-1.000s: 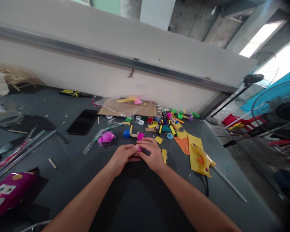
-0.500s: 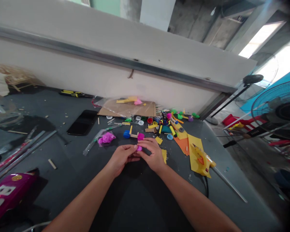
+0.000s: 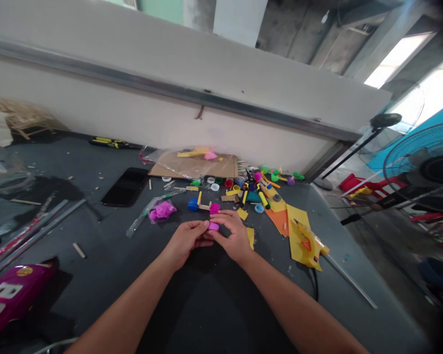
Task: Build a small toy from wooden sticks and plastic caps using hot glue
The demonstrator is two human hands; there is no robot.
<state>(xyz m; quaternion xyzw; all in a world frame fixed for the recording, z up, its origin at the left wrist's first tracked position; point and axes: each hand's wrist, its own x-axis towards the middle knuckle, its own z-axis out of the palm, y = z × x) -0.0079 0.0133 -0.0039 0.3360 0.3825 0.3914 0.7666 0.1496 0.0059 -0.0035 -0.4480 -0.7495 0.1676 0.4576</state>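
Between my two hands, over the near middle of the table, is a small piece of purple clay (image 3: 214, 226). My left hand (image 3: 189, 239) pinches it from the left with thumb and fingers. From the right, the fingers of my right hand (image 3: 232, 235) close on the same piece. Just beyond the fingertips lies a small stick assembly (image 3: 204, 206) with a blue end (image 3: 193, 204) and a magenta end (image 3: 214, 208). A clear bag of purple clay (image 3: 163, 210) rests to the left of it.
A black phone (image 3: 126, 187) lies at the left. Pliers (image 3: 256, 194), coloured caps and sticks crowd the back right. A yellow glue gun (image 3: 310, 248) lies on yellow paper (image 3: 298, 216). A purple tool (image 3: 18, 295) is at the near left, a fan (image 3: 428, 164) at the right.
More of the purple clay shows between my fingertips. Both hands have stayed in nearly the same place.
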